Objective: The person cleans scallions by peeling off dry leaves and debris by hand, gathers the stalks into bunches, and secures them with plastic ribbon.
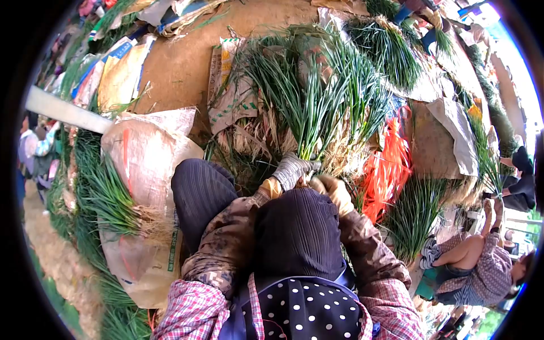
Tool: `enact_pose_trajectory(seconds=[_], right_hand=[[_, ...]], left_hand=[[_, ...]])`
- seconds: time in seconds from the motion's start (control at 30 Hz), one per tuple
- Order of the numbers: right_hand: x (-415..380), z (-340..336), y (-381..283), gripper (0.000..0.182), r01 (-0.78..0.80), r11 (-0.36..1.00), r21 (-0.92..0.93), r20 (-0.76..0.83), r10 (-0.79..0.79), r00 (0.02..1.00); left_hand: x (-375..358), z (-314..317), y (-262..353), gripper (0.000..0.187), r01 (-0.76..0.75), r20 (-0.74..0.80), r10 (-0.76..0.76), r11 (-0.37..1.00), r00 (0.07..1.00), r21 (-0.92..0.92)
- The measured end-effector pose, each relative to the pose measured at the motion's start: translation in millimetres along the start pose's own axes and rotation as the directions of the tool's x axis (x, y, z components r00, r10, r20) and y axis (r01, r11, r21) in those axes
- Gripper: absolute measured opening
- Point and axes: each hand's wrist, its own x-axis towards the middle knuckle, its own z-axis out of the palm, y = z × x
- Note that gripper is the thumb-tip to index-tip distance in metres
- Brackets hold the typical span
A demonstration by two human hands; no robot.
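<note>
My left hand [290,169], in a grey striped glove, is closed round the lower stems of a bunch of spring onions [309,133]. The bunch's long green leaves fan out away from me. Beside its root end is my right hand [334,194], in a yellowish glove with curled fingers; what it pinches, if anything, is partly hidden behind my knee. Just past my hands lies a heap of spring onions [362,85] with pale, stringy roots [344,153]. Red plastic ties [388,170] hang to the right of the heap.
On the left, a tied-looking bunch [116,201] rests on a woven sack [150,147]. More spring onions [416,212] and flattened sacking [436,141] lie to the right. A seated co-worker [481,263] is at the far right. Brown ground [175,68] shows ahead.
</note>
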Motion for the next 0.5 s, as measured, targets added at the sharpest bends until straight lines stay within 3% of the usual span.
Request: enact_pose_trajectory(seconds=[0.07, 0.13, 0.17, 0.2, 0.27, 0.3, 0.33, 0.4, 0.47, 0.5], right_hand=[[21.8, -8.8, 3.0, 0.046, -0.164, 0.951, 0.262, -0.139, 0.206, 0.969], [56.9, -14.3, 22.8, 0.054, -0.022, 0.960, 0.281, -0.286, 0.105, 0.953], [58.7, -16.0, -6.7, 0.051, -0.059, 0.910, 0.411, -0.306, 0.199, 0.931], [77.4, -12.2, 10.7, 0.042, 0.004, 0.916, 0.400, -0.389, 0.166, 0.906], [92.1, -9.2, 28.3, 0.031, 0.024, 0.821, 0.570, -0.361, 0.225, 0.905], [91.5, -5.9, 25.7, 0.028, -0.019, 0.787, 0.617, -0.344, 0.291, 0.893], [88.8, -2.6, 24.4, 0.025, -0.062, 0.748, 0.661, -0.321, 0.357, 0.877], [78.8, 1.1, 29.9, 0.014, -0.137, 0.777, 0.615, -0.300, 0.392, 0.870], [59.2, 3.1, 30.9, 0.009, -0.315, 0.941, 0.125, -0.350, 0.339, 0.873], [60.3, 5.8, 54.8, 0.013, -0.367, 0.895, -0.252, -0.148, 0.340, 0.929]], left_hand=[[-11.9, 0.6, 14.5, 0.041, 0.170, -0.004, -0.170, 0.985, 0.985, 0.022], [5.2, 3.4, -1.7, 0.037, -0.013, -0.099, 0.033, 0.981, 0.995, 0.194], [12.7, 3.6, -7.5, 0.034, -0.099, -0.134, 0.142, 0.954, 0.981, 0.282], [13.1, 2.8, -8.1, 0.034, -0.087, -0.125, 0.127, 0.954, 0.984, 0.287], [13.4, -0.5, -7.7, 0.033, -0.063, -0.108, 0.100, 0.952, 0.989, 0.300], [-40.3, 9.4, 46.8, 0.032, 0.101, -0.152, -0.054, 0.942, 0.987, 0.321], [-37.8, 10.4, 44.6, 0.032, 0.101, -0.194, -0.044, 0.951, 0.980, 0.293], [-35.3, 10.8, 38.4, 0.031, 0.102, -0.274, -0.034, 0.966, 0.961, 0.237], [-35.4, 7.3, 38.9, 0.028, 0.082, -0.248, -0.004, 0.949, 0.969, 0.304], [-35.3, 5.8, 37.9, 0.029, 0.010, -0.229, 0.073, 0.940, 0.971, 0.340]])
